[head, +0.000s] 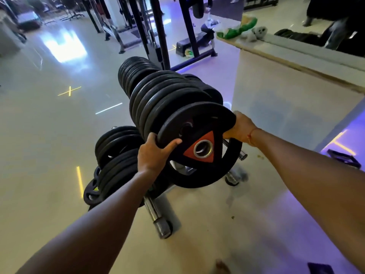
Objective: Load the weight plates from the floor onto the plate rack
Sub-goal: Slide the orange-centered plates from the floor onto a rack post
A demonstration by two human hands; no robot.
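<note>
I hold a black weight plate (199, 125) with an orange triangle and a steel centre ring, upright and slightly tilted, at the near end of the plate rack. My left hand (153, 154) grips its left rim, thumb on the face. My right hand (240, 128) grips its right rim. Right behind it, several black plates (164, 93) are stacked on the rack's upper peg. Smaller plates (116, 151) hang on lower pegs at the left. A bare chrome peg (156, 214) sticks out low toward me. Whether the held plate sits on a peg is hidden.
A low beige wall with a ledge (296, 80) stands close on the right, with bags on top. A dark machine frame (158, 32) rises behind the rack. The shiny floor (49, 135) spreads to the left. A dark flat object (343, 159) lies at the right.
</note>
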